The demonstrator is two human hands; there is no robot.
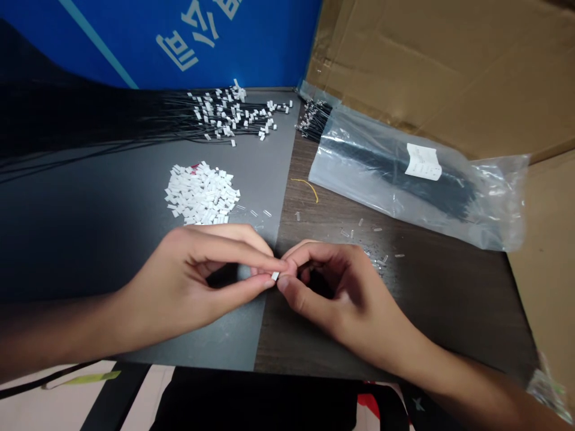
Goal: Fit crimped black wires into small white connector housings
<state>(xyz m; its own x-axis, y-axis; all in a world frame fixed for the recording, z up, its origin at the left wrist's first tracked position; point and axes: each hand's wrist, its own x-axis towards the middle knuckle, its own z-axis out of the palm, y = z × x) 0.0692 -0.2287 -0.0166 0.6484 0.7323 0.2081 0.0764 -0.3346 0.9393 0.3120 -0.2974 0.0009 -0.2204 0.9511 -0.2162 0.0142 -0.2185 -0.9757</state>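
Note:
My left hand (202, 275) is closed in a pinch on a small white connector housing (275, 276), which peeks out between thumb and fingertips. Against it, my right hand (332, 281) is pinched too, its fingertips touching those of the left; whatever they hold is hidden. Just beyond my left hand lies a heap of white connector housings (202, 191) with a bit of red among them. Farther back, a bundle of black wires (148, 117) ends in many white connectors (229, 114).
A clear plastic bag (381, 173) of black wires with metal ends lies at the back right, near cardboard (449, 72). Small clear pieces (377, 260) are scattered beyond my right hand. A yellow strand (309, 187) lies nearby. A blue panel (269, 48) stands behind the grey mat (265, 161).

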